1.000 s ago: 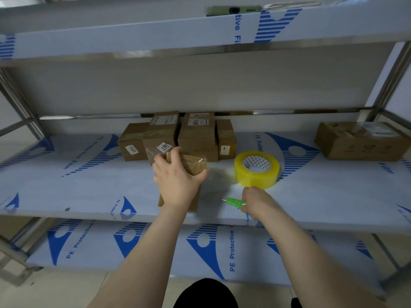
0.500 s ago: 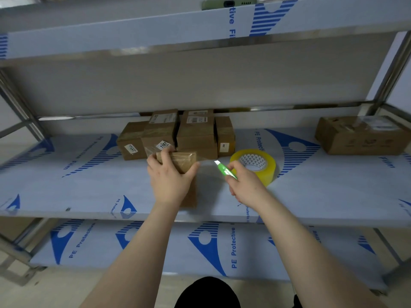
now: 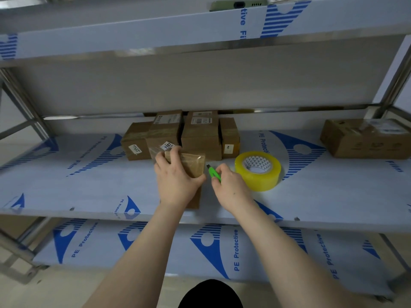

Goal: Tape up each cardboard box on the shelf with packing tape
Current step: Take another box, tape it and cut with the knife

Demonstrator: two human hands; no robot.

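Observation:
A small cardboard box [image 3: 194, 165] with shiny tape across its top stands near the front of the middle shelf [image 3: 66, 190]. My left hand [image 3: 175, 178] grips it from above, fingers curled over its far left corner and thumb on the right side. My right hand [image 3: 230, 187] holds a green utility knife [image 3: 214, 173], its tip pointing up beside the box's right edge. A yellow roll of packing tape [image 3: 258, 171] lies flat just right of that hand.
Several taped, labelled cardboard boxes [image 3: 182, 134] are clustered at the back of the shelf behind the held box. A larger box [image 3: 364, 138] sits at the far right. A green phone [image 3: 238, 5] lies on the upper shelf. Another shelf [image 3: 244, 250] runs below.
My right hand lifted the green knife from the shelf's front edge and brought it up beside the box. My left hand shifted the box slightly back while keeping hold.

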